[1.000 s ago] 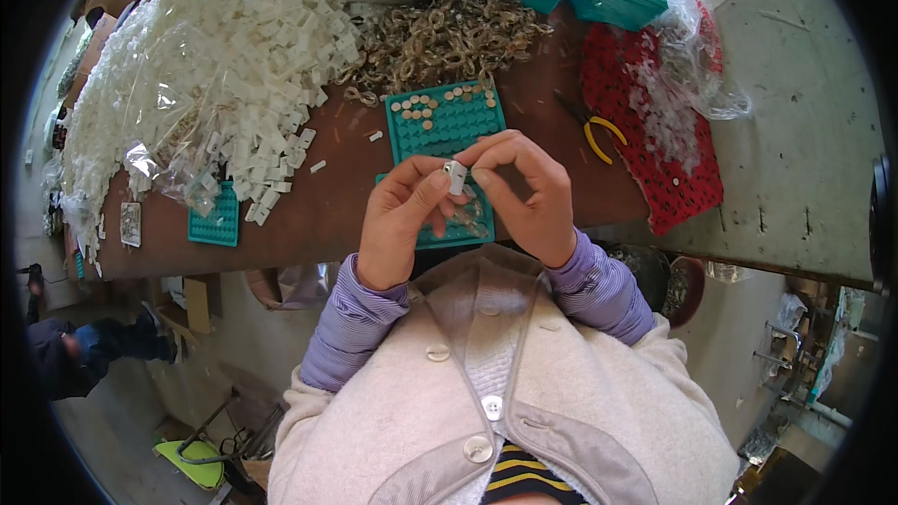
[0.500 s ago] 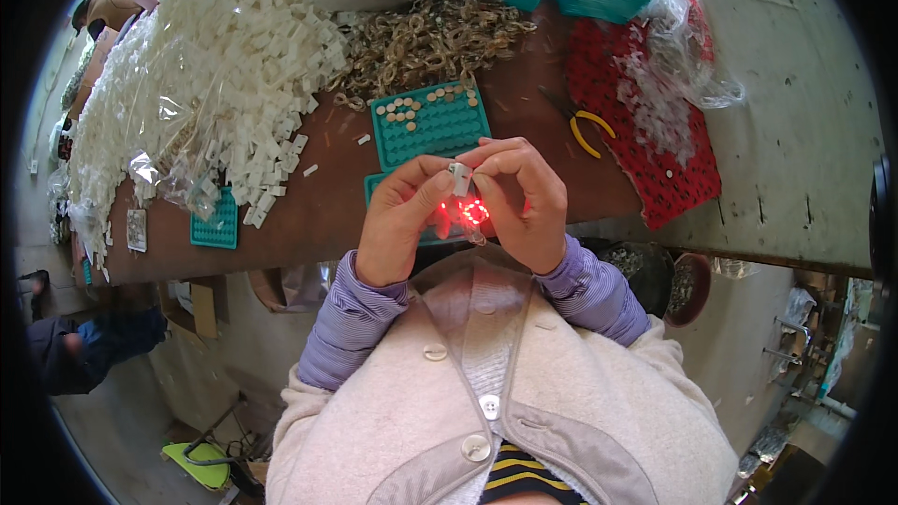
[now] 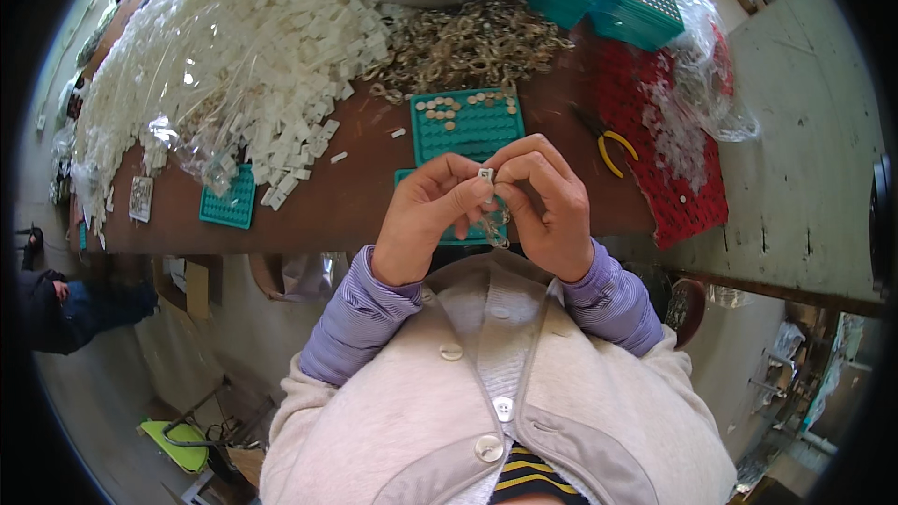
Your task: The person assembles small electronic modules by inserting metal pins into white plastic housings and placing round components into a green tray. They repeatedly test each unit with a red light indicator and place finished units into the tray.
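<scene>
A worker's left hand [image 3: 432, 215] and right hand [image 3: 550, 210] pinched one white battery case [image 3: 485, 175] between closed fingertips above a teal tray [image 3: 462, 239], long axis roughly near to far, one wire coil [image 3: 499, 226] hanging nearward. One pair of yellow-handled pliers [image 3: 606, 155] lay right.

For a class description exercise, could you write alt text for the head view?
A person's left hand grips a small white piece, the right hand close beside it, near a green tray. On the brown table lie a large heap of white pieces and yellow-handled pliers.
</scene>
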Demonstrator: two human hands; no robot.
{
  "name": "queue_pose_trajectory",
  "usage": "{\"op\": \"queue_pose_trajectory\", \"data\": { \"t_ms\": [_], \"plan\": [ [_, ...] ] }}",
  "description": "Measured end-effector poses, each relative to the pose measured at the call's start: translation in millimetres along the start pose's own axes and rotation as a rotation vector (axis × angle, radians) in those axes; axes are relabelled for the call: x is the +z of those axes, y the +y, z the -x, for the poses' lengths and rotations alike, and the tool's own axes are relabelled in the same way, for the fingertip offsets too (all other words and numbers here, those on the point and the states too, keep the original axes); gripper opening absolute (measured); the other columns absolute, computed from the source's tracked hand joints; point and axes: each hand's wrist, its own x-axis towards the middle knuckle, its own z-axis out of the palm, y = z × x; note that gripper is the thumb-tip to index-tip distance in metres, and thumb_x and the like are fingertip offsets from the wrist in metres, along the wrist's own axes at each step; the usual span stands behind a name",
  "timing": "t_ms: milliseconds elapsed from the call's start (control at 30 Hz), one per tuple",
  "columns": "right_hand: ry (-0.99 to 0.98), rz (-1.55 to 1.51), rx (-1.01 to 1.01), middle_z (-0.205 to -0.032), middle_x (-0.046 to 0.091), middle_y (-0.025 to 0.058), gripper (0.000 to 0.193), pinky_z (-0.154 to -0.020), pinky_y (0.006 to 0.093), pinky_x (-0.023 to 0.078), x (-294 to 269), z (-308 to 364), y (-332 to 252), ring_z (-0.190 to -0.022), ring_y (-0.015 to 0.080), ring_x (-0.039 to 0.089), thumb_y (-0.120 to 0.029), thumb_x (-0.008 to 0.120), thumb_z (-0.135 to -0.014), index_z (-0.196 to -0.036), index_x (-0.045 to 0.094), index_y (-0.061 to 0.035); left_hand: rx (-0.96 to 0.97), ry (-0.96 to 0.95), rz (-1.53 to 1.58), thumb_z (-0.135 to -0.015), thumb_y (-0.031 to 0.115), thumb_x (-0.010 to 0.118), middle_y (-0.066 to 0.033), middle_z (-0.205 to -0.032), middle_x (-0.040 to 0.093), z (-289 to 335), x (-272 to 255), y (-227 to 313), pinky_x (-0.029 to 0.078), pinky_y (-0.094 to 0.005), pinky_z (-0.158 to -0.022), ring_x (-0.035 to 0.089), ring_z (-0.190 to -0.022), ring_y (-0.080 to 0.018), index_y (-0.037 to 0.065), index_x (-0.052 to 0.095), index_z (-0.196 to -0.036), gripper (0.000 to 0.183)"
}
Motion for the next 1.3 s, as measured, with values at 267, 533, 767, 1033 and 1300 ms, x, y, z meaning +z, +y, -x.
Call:
{"op": "queue_pose_trajectory", "data": {
  "t_ms": [267, 533, 767, 1033, 1300],
  "plan": [
    [-0.174, 0.453, -0.202, -0.098, 0.067, 0.0114, 0.019, -0.086, 0.0458, 0.050, 24, -93, 18, -0.095, 0.0340, 0.065, -0.022, 0.080, -0.091, -0.092, 0.075, -0.0037, 0.333, 0.008, 1.005, -0.111, 0.041, 0.063, -0.0202, -0.151, 0.061, 10, -71, 13, 0.033, -0.0582, -0.132, 0.044, -0.155, -0.0346, 0.002, 0.070, -0.127, 0.042],
    [-0.445, 1.142, -0.201, -0.102, 0.069, 0.0090, 0.017, -0.094, 0.0457, 0.046, 104, -142, 67, -0.110, 0.0306, 0.061, -0.027, 0.081, -0.085, -0.087, 0.077, -0.0106, 0.276, 0.042, 1.273, -0.103, 0.020, 0.067, -0.0118, -0.122, 0.064, 18, -85, 17, 0.054, -0.0401, -0.100, 0.065, -0.104, -0.0227, -0.004, 0.062, -0.112, 0.026],
    [-0.264, -0.317, 0.541, -0.109, 0.069, 0.0056, 0.024, -0.081, 0.0358, 0.057, 71, -113, 27, -0.104, 0.0177, 0.068, -0.026, 0.069, -0.106, -0.115, 0.065, -0.0041, 0.277, -0.424, 1.287, -0.103, 0.008, 0.060, -0.0053, -0.098, 0.052, 7, -83, 35, 0.042, -0.0273, -0.053, 0.048, -0.065, -0.0108, 0.003, 0.050, -0.113, 0.015],
    [-0.152, -0.762, 0.677, -0.100, 0.065, 0.0052, 0.010, -0.049, 0.0242, 0.048, 77, -49, -1, -0.072, 0.0096, 0.065, -0.011, 0.058, -0.112, -0.115, 0.060, -0.0024, 0.424, -0.106, 0.984, -0.111, 0.018, 0.058, -0.0017, -0.094, 0.060, -1, -42, 24, 0.046, -0.0280, -0.053, 0.052, -0.070, -0.0104, 0.003, 0.059, -0.127, 0.022],
    [0.030, 0.045, 0.041, -0.099, 0.071, 0.0163, 0.014, -0.070, 0.0402, 0.059, 74, -40, -19, -0.083, 0.0347, 0.072, -0.002, 0.071, -0.098, -0.111, 0.066, -0.0024, 0.153, 0.103, 1.083, -0.113, 0.043, 0.056, -0.0133, -0.140, 0.069, -8, -37, -16, 0.052, -0.0544, -0.114, 0.064, -0.133, -0.0322, 0.008, 0.066, -0.137, 0.044]
  ]
}}
